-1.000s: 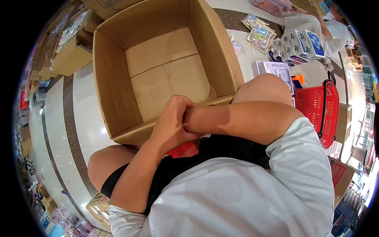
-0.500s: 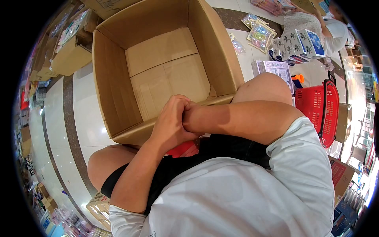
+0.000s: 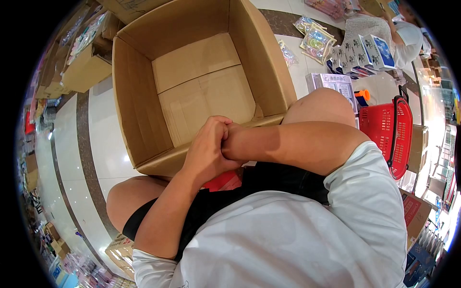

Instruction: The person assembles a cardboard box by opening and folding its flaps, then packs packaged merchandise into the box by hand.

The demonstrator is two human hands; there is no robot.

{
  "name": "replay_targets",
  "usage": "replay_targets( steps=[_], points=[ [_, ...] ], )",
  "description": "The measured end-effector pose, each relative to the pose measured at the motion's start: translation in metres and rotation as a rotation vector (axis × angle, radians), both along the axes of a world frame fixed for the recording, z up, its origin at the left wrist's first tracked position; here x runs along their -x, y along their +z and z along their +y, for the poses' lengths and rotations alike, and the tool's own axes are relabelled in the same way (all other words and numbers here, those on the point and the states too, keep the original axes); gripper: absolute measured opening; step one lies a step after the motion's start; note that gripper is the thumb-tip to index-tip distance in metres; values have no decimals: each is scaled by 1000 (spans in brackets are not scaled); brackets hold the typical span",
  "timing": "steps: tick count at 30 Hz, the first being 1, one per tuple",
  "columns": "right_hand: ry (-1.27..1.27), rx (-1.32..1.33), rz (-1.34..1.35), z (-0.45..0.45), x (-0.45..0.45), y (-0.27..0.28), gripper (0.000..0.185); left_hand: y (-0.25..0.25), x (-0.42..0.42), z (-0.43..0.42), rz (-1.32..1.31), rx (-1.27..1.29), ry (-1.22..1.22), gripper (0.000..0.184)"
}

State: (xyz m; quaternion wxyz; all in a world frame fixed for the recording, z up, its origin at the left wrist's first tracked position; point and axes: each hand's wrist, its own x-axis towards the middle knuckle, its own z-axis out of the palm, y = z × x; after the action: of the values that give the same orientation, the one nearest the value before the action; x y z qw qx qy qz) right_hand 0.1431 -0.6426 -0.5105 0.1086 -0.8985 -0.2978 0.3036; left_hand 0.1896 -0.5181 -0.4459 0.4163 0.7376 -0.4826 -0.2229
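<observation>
My left hand (image 3: 207, 145) is closed over my right hand (image 3: 231, 143) in front of my lap, its fingers curled round the top. Most of my right hand, its fingers included, is hidden behind the left. Just beyond both hands stands a large open cardboard box (image 3: 283, 77), its bare bottom showing. The near rim of the box lies close to my knuckles. Under my wrists a red thing (image 3: 224, 182) shows in part between my legs; its kind is not clear.
To the right are a red shopping basket (image 3: 382, 127), a lilac box (image 3: 338, 84), several blue-and-white boxes (image 3: 379, 52) and clear bags of colourful items (image 3: 317, 43). A person (image 3: 408, 41) sits at the upper right. Opened cartons (image 3: 89, 69) stand at the left.
</observation>
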Motion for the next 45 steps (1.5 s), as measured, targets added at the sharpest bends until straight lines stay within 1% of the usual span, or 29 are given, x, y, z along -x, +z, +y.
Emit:
replay_targets(
  steps=[2,4,5,6,7,10,14,17,20,21,23,25,26,27,28,30,34,36,40,42,45],
  points=[
    [-14,-16,-27,-2,4,-3,54,-4,1,1,13,3,1,65],
    [-29,-32,-55,-1,0,7,53,-5,3,0,24,36,37,71],
    [-33,13,59,2,-6,11,53,-3,3,0,24,35,37,71],
    [-37,58,172,3,-10,15,53,2,2,-1,-6,-6,4,76],
    [-37,58,172,3,-8,15,53,5,1,-1,-36,-47,-29,83],
    [-27,-79,32,-1,-2,16,52,2,2,1,-108,-80,-62,86],
    [-33,-127,7,-2,0,20,52,4,3,2,-101,-89,-58,85],
    [-29,-109,6,-4,-1,25,52,5,3,2,-105,-91,-53,85],
    [49,13,-2,1,-2,21,53,2,2,2,-97,-69,-55,82],
    [117,113,-14,5,-4,16,53,1,2,2,-91,-51,-55,81],
    [255,312,-39,13,-7,1,53,0,1,1,-86,-32,-54,79],
    [324,411,-52,21,-6,-26,53,1,1,1,-83,-16,-52,77],
    [254,418,-54,26,-4,-48,54,1,2,1,-83,-17,-52,77],
    [218,421,-56,23,-3,-49,55,1,2,1,-83,-26,-51,78],
    [182,424,-58,20,-5,-37,55,1,2,1,-82,-35,-50,78],
    [-13,-92,129,-1,-5,-14,56,1,3,1,-82,-42,-48,78],
    [-108,-122,152,2,-4,-12,55,1,3,1,-70,-58,-37,78],
    [-71,-162,5,0,2,-10,54,0,3,1,-69,-54,-36,77],
    [-66,-117,0,-4,2,0,53,1,1,2,-69,-61,-38,76],
    [37,-187,-68,-10,0,6,54,2,1,2,-64,-70,-28,76],
    [48,-165,-77,-11,0,13,54,6,1,1,-33,-94,-9,76]
  ],
)
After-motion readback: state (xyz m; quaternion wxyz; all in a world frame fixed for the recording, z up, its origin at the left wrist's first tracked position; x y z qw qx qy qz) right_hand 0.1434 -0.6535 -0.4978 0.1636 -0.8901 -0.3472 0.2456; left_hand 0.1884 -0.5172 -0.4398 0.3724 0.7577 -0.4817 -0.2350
